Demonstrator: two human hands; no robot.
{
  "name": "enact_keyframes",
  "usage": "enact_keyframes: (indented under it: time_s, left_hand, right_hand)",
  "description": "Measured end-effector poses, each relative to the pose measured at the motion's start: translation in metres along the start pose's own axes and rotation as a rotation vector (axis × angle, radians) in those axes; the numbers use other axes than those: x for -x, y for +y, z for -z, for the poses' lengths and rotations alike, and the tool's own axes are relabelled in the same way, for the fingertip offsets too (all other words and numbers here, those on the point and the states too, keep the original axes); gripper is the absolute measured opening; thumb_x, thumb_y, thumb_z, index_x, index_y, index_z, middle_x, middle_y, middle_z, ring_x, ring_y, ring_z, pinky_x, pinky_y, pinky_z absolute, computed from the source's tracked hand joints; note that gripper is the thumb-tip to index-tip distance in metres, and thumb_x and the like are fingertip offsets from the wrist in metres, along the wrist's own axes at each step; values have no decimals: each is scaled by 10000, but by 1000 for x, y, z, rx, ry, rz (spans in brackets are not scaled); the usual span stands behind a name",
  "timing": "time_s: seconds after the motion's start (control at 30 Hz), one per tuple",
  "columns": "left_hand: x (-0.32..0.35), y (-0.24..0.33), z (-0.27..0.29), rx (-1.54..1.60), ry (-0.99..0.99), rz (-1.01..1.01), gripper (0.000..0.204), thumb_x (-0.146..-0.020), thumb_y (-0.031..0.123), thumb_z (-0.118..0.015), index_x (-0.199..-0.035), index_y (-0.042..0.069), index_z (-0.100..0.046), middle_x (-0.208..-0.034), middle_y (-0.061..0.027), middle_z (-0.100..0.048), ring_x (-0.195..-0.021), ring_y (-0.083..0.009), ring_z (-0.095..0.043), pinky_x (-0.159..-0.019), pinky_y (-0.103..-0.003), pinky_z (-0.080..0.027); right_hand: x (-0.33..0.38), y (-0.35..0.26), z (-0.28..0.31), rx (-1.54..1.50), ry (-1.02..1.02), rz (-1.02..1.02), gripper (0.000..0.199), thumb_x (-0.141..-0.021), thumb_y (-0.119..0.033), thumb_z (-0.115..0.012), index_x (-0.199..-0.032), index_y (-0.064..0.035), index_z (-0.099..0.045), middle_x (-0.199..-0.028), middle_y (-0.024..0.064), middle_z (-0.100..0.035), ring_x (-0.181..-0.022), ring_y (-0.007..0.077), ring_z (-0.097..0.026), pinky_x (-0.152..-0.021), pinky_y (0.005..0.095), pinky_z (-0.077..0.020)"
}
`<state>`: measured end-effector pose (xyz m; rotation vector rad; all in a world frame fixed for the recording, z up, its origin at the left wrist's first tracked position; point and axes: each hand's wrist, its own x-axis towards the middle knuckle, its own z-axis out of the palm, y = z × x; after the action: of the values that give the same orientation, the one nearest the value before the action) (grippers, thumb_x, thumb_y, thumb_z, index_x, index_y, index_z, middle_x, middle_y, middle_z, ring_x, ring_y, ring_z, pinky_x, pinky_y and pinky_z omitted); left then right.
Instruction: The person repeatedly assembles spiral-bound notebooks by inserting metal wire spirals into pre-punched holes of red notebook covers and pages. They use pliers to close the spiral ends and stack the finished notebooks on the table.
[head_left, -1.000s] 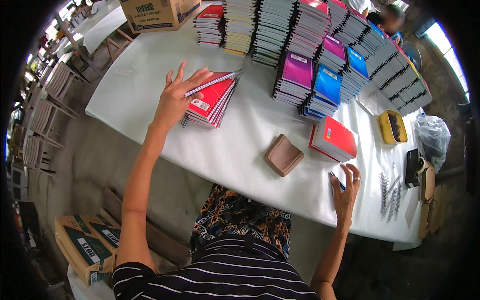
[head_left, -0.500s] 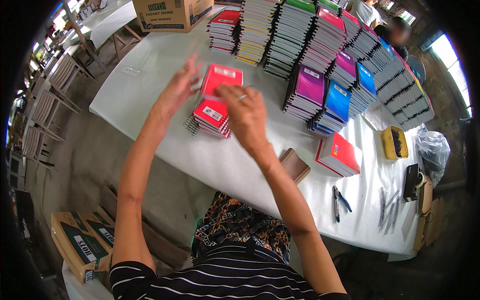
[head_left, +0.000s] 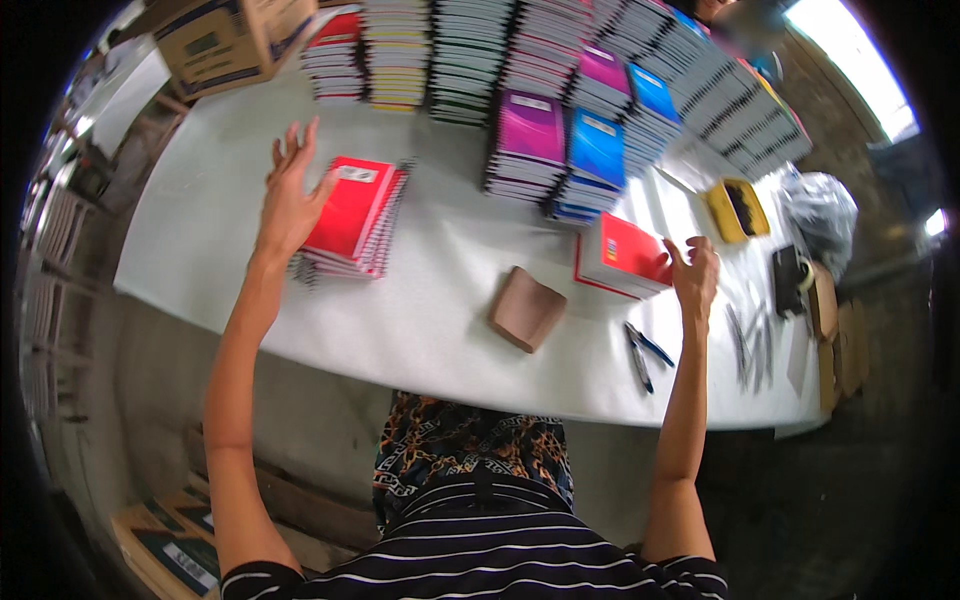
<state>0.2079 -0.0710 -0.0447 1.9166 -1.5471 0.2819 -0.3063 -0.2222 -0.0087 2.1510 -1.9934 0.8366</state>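
My left hand [head_left: 290, 195] is open, its fingers spread, at the left side of a low pile of red spiral notebooks [head_left: 350, 212]. The thumb overlaps the top cover's edge; whether it touches I cannot tell. Over on the right, my right hand [head_left: 696, 275] is open, with thumb and fingers apart, at the right end of a thick block of red-covered pages [head_left: 622, 255]. No spiral shows on that block. Between the two piles lies a brown block [head_left: 527, 310] with a curved top. Blue-handled pliers [head_left: 645, 357] rest just left of my right forearm.
Tall notebook stacks [head_left: 465, 60] line the table's far side, with purple [head_left: 530, 130] and blue [head_left: 597, 150] ones nearer. To the right are a yellow tub [head_left: 737, 211] of dark bits, a clear plastic bag [head_left: 818, 215] and loose wire coils [head_left: 757, 345]. A carton [head_left: 225, 45] stands far left.
My hands have parted. The right one has moved from the red notebooks to the red page block; the left stays beside the notebooks, which now form one neater pile. The view has shifted.
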Motion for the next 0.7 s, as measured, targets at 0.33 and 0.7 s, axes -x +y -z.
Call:
enact_keyframes:
  time_s: [0.33, 0.7]
  left_hand:
    - [100, 197, -73, 78, -571, -741, 515, -904, 393, -640, -1400, 293, -546, -1533, 32, -427, -1494, -378, -176, -1171, -630, -177]
    - [82, 218, -31, 790, -433, -37, 975, -846, 256, -762, -1592, 178, -138, -1630, -113, -224, -1522, -332, -100, -1194, -514, -123]
  right_hand:
    - [-15, 34, -5, -504, -408, -167, 498, -788, -407, -805, -813, 81, -706, -655, 131, -660, -546, 160, -616, -521, 301, -492]
    - [44, -9, 61, -1034, -217, -51, 222, -828, -135, -785, -812, 4, -612, -731, 49, -632, -674, 103, -584, -642, 259, -491]
